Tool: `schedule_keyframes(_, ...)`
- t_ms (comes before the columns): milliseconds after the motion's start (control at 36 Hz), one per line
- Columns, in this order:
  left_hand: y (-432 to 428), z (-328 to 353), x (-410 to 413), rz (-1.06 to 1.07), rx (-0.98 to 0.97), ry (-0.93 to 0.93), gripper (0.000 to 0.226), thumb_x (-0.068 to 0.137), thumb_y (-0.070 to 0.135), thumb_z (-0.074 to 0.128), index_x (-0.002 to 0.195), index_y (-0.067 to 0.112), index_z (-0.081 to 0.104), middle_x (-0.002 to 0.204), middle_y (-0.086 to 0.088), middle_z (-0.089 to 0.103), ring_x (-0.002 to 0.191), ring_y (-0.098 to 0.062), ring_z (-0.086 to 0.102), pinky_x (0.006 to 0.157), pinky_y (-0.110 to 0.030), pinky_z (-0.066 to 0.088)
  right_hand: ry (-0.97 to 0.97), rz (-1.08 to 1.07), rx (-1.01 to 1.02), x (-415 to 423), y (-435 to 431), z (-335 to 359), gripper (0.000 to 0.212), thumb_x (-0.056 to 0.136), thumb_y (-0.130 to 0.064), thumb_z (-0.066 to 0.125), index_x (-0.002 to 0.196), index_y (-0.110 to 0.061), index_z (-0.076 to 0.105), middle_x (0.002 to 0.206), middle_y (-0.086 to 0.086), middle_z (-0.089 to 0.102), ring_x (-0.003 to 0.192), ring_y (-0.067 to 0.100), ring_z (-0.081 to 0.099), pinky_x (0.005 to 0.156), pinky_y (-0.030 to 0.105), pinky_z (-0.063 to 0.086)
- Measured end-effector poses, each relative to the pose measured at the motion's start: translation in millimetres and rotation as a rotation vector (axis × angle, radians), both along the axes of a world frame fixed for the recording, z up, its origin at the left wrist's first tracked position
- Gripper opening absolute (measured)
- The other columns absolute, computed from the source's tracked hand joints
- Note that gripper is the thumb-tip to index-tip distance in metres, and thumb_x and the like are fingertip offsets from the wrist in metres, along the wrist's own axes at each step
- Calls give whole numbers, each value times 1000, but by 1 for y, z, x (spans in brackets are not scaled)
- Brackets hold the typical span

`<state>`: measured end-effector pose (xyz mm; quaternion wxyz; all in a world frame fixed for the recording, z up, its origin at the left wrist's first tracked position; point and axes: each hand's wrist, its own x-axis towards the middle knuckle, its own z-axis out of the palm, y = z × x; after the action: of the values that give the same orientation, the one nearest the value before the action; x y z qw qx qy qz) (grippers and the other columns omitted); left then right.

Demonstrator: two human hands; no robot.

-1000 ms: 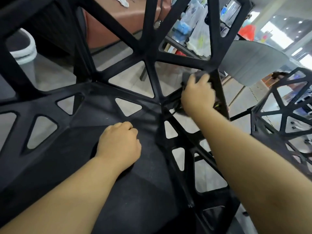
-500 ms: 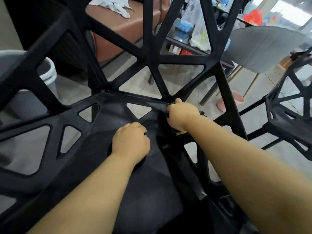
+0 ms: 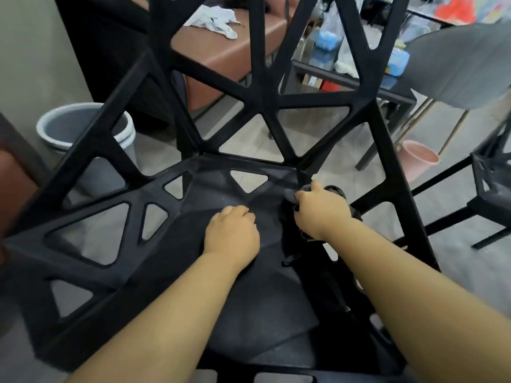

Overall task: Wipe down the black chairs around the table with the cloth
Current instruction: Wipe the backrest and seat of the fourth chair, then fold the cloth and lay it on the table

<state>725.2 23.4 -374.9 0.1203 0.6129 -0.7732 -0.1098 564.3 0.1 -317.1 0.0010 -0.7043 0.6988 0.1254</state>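
Note:
A black chair (image 3: 154,239) with triangular cut-outs fills most of the view, its seat below me and its back rising ahead. My right hand (image 3: 322,212) is shut on a dark cloth (image 3: 291,193) and presses it at the right rear corner of the seat, where the seat meets the back. Most of the cloth is hidden under the hand. My left hand (image 3: 232,234) rests as a closed fist on the middle of the seat with nothing visible in it. A second black chair (image 3: 492,186) stands at the right edge.
A grey bucket (image 3: 63,128) stands on the floor at left behind the chair. A brown bench (image 3: 229,51) with a white rag lies beyond the chair back. A grey chair (image 3: 459,64), a pink tub (image 3: 417,158) and a cluttered black shelf (image 3: 345,78) are at right.
My right hand has slid with the cloth down the chair back's right strut to the rear corner of the seat. My left fist has stayed on the seat.

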Motion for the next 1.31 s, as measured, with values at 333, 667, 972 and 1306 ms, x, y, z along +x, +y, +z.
schedule_keyframes(333, 70, 51, 29, -60, 415, -157, 48, 100, 36, 34, 145, 19, 34, 155, 5, 19, 142, -17, 17, 112, -31, 22, -168, 4, 312, 15, 72, 33, 32, 96, -23, 41, 127, -23, 44, 127, 13, 36, 98, 35, 55, 69, 36, 42)
schedule_keyframes(667, 148, 161, 66, -123, 863, -268, 33, 98, 36, 38, 119, 16, 54, 122, -4, 50, 108, -22, 50, 88, -32, 44, -139, -94, 802, 9, 143, 101, 38, 94, -24, 48, 132, -24, 47, 131, 8, 38, 119, 39, 45, 104, 53, 31)
schedule_keyframes(972, 162, 316, 88, -76, 834, -276, 33, 96, 34, 40, 123, 21, 54, 123, -5, 53, 108, -25, 53, 84, -33, 47, -249, -132, 748, -10, 152, 246, 38, 93, -34, 50, 130, -26, 49, 123, 3, 44, 113, 30, 51, 100, 46, 41)
schedule_keyframes(1306, 154, 399, 135, -21, 685, -232, 23, 95, 39, 44, 106, 25, 58, 97, 4, 61, 87, -17, 56, 68, -29, 46, -368, -64, 492, 17, 141, 336, 46, 92, -34, 55, 136, -29, 44, 122, 4, 41, 108, 27, 52, 86, 36, 46)
